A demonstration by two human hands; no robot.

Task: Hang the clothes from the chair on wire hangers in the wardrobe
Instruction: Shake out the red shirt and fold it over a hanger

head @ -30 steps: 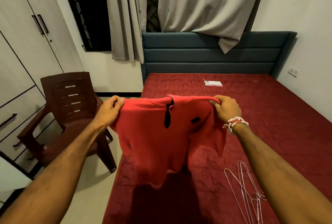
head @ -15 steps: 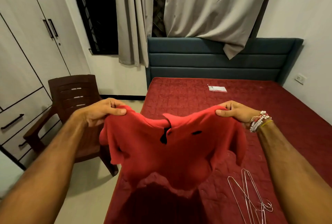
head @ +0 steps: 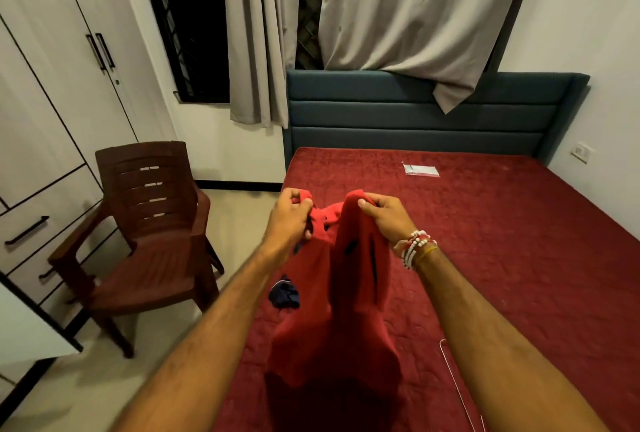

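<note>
A red shirt (head: 349, 296) with black trim hangs folded lengthwise over the bed, held at its shoulders. My left hand (head: 291, 220) grips the left shoulder and my right hand (head: 384, 218) grips the right one, the two close together. A small dark garment (head: 284, 295) lies on the bed behind the shirt. Wire hangers (head: 457, 386) lie on the bed at lower right, mostly hidden by my right forearm. The brown plastic chair (head: 152, 234) stands at the left with nothing on its seat. The white wardrobe (head: 59, 92) has its doors shut.
The bed with a red quilted cover (head: 519, 258) fills the right side, with a blue headboard (head: 415, 113) behind. A small clear packet (head: 420, 169) lies near the headboard. Grey curtains (head: 398, 16) hang over a dark window. Tiled floor (head: 104, 379) runs between chair and bed.
My hands have come together, folding the spread shirt in half lengthwise. The dark garment on the bed has come into view, and the view has tilted slightly.
</note>
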